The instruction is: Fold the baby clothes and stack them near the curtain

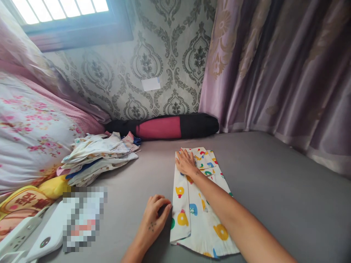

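Observation:
A white shirt (pixel 197 204) with a yellow, red, green and blue print lies on the grey bed sheet, its left side folded inward in a long strip. My right hand (pixel 186 162) rests flat on the shirt's far end, fingers spread, and my right forearm crosses over its right part. Beside the shirt's left edge, my left hand (pixel 157 213) is on the sheet with loosely curled fingers and a gap between thumb and forefinger. Nothing shows in it. Whether its fingertips touch the fabric, I cannot tell.
A stack of folded clothes (pixel 101 157) sits to the left, near a floral pillow (pixel 30 135). Closer in are a power strip (pixel 20 233), a white device (pixel 51 230) and a blurred-out item. A black and red roll (pixel 159 128) lies along the wall; purple curtains (pixel 263 73) hang right.

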Demonstrator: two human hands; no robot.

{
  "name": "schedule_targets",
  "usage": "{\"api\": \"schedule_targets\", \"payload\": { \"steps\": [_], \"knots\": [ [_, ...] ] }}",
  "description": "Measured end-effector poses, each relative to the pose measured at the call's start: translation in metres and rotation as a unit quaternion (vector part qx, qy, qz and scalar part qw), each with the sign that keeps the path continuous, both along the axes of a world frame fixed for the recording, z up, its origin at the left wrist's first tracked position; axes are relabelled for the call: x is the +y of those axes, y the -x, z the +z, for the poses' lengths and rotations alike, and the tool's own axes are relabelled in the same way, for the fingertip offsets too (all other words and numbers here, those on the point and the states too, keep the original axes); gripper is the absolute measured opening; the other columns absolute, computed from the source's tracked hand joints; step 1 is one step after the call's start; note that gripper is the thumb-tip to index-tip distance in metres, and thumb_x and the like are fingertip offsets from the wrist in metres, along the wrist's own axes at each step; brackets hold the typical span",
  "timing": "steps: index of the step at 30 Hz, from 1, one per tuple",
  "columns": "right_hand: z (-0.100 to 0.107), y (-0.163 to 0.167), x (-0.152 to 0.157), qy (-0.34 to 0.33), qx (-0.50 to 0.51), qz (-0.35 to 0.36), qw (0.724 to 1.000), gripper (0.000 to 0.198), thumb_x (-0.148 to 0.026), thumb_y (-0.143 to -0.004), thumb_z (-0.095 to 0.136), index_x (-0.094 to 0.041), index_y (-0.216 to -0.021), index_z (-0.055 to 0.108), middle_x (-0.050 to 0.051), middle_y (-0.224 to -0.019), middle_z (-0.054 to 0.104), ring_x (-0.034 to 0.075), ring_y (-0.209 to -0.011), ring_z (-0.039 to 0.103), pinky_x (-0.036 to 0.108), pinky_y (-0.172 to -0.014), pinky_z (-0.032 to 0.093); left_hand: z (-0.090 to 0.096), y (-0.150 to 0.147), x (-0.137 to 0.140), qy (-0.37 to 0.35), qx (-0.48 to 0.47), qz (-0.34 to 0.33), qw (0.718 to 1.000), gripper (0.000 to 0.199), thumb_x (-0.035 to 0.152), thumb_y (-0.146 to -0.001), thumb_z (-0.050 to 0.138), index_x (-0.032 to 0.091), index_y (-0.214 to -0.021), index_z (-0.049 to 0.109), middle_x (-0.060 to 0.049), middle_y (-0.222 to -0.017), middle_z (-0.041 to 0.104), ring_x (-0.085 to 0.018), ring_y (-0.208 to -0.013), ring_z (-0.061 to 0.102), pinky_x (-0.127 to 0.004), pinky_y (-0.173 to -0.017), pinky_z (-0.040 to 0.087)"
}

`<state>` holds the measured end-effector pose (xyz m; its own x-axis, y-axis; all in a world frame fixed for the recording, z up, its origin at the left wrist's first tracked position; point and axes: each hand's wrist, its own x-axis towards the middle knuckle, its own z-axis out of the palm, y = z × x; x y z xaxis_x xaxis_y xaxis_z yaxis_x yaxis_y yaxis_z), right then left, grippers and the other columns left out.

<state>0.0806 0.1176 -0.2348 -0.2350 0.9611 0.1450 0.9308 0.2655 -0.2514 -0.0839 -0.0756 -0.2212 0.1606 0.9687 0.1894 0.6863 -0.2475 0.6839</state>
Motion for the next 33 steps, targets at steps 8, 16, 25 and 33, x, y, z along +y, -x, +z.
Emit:
{"api": "schedule_targets", "payload": {
  "steps": [8, 16, 25, 33],
  "knots": [
    [-0.009, -0.002, -0.003, 0.019, -0.008, -0.016, 1.000, 0.057, -0.043, -0.095, 0.023, -0.022, -0.146, 0.037, 0.009, -0.156, 0.025, 0.028, -0.143, 0.015, 0.054, -0.112, 0.001, 0.003, 0.002, 0.000, 0.009, 0.007, 0.010, 1.000, 0.032, 0.045, -0.091, 0.047, 0.023, -0.088, 0.069, -0.008, -0.093, 0.063, -0.021, -0.087, 0.056, -0.035, -0.078, 0.047],
    [-0.002, -0.002, -0.007, 0.016, 0.006, -0.014, 1.000, 0.055, -0.041, -0.096, 0.024, -0.019, -0.145, 0.038, 0.011, -0.155, 0.027, 0.026, -0.142, 0.019, 0.051, -0.113, 0.002, 0.001, 0.002, 0.001, -0.007, 0.006, 0.008, 1.000, 0.032, 0.044, -0.090, 0.047, 0.022, -0.088, 0.069, -0.008, -0.093, 0.064, -0.021, -0.087, 0.056, -0.034, -0.078, 0.047],
    [0.004, -0.024, -0.015, 0.012, -0.016, -0.036, 0.999, 0.057, -0.046, -0.095, 0.025, -0.022, -0.145, 0.037, 0.011, -0.154, 0.028, 0.028, -0.142, 0.017, 0.054, -0.112, 0.004, 0.002, 0.001, 0.000, -0.012, 0.008, 0.002, 1.000, 0.031, 0.043, -0.091, 0.047, 0.022, -0.088, 0.069, -0.008, -0.092, 0.063, -0.020, -0.087, 0.056, -0.033, -0.076, 0.047],
    [-0.006, -0.030, -0.016, 0.023, -0.036, -0.044, 0.998, 0.058, -0.047, -0.095, 0.022, -0.025, -0.147, 0.033, 0.008, -0.156, 0.023, 0.027, -0.143, 0.014, 0.057, -0.111, 0.008, -0.001, 0.002, 0.001, -0.006, 0.019, -0.004, 1.000, 0.029, 0.041, -0.092, 0.046, 0.022, -0.090, 0.068, -0.007, -0.093, 0.062, -0.021, -0.087, 0.055, -0.034, -0.078, 0.045]
  ]
}}
